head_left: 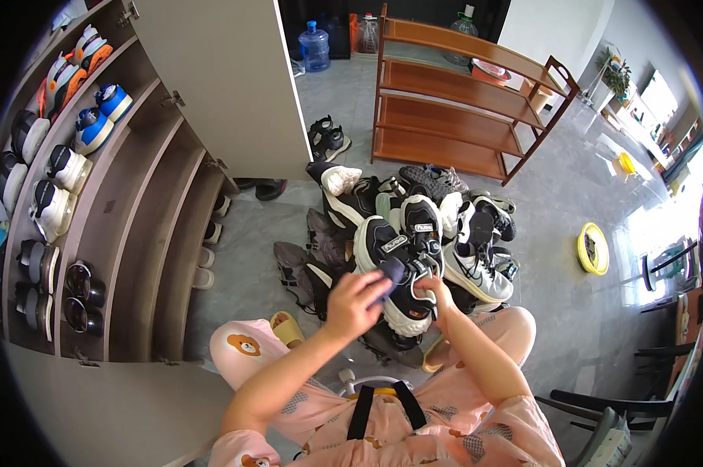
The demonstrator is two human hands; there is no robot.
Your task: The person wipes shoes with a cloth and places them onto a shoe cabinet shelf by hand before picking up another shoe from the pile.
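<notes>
While the right hand point(439, 300) grips a black-and-white shoe point(406, 301), toe apparently toward eleven o'clock, the left hand point(353, 303) (pinching a blurred dark cloth point(391, 272)) sits close at its eight o'clock.

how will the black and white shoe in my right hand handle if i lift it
The shoe will probably stay stiff underneath, given its thick white sole. It may flex around the opening, near the right hand's thumb. The sole's ridged edge probably resists slipping.

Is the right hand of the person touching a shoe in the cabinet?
No, the right hand grips a black-and-white shoe at the shoe pile.
</notes>
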